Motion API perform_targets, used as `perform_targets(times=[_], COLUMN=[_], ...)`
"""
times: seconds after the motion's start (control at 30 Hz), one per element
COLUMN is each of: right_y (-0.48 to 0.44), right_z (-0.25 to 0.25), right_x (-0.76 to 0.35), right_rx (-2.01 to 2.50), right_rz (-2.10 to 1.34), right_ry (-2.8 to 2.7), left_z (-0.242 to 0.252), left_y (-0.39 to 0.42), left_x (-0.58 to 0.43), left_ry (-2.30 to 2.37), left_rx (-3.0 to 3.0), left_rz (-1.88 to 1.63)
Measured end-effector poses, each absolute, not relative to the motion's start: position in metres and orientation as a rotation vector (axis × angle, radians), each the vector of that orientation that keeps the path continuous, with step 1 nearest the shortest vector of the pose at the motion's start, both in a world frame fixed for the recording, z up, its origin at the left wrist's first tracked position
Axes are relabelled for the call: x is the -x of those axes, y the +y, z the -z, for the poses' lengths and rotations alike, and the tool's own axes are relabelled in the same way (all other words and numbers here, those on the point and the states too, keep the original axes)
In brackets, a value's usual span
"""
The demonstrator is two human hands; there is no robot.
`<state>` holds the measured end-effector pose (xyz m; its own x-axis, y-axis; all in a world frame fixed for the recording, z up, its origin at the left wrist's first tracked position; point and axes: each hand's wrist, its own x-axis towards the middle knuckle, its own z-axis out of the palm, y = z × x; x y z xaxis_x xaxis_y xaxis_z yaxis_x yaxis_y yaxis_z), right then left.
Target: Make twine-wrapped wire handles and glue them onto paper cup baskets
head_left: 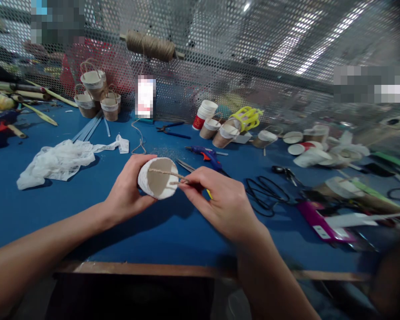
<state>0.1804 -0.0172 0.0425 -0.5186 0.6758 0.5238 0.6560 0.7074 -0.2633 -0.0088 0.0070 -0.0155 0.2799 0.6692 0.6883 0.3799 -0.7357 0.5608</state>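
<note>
Evidently the left hand (126,192) wraps the cup (157,181), tipped mouth-forward. That lets the right hand (222,205) pinch twine (165,173) across its rim (glue gun (207,155) just behind).

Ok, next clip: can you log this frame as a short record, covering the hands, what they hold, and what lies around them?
surface: blue table, mesh panel behind it
left hand: wrapped around paper cup, mouth tilted toward the camera
right hand: pinching twine at the cup's rim
twine: stretched across the cup's mouth
near the hands: blue glue gun, white gauze
farther back: cups with twine handles, twine spool on the mesh
</note>
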Motion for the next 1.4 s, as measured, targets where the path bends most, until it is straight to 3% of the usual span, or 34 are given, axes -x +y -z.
perform_targets(times=[0.33,0.67,0.97,1.4], right_y=[-0.02,-0.013,0.011,0.008], right_z=[-0.043,-0.046,-0.031,-0.037], right_x=[-0.18,-0.185,-0.184,-0.193], right_rx=[1.002,1.001,1.114,0.877], right_rz=[-0.076,-0.441,-1.006,-0.916], right_ry=[-2.284,-1.918,-1.7,-2.247], left_z=[0.017,0.018,0.024,0.027], left_y=[0.007,0.006,0.012,0.015], left_x=[0.009,0.008,0.005,0.01], left_ry=[0.977,0.855,0.766,0.685], left_rx=[-2.252,-2.092,-1.726,-1.802], left_rz=[-1.425,-1.273,-1.07,-1.036])
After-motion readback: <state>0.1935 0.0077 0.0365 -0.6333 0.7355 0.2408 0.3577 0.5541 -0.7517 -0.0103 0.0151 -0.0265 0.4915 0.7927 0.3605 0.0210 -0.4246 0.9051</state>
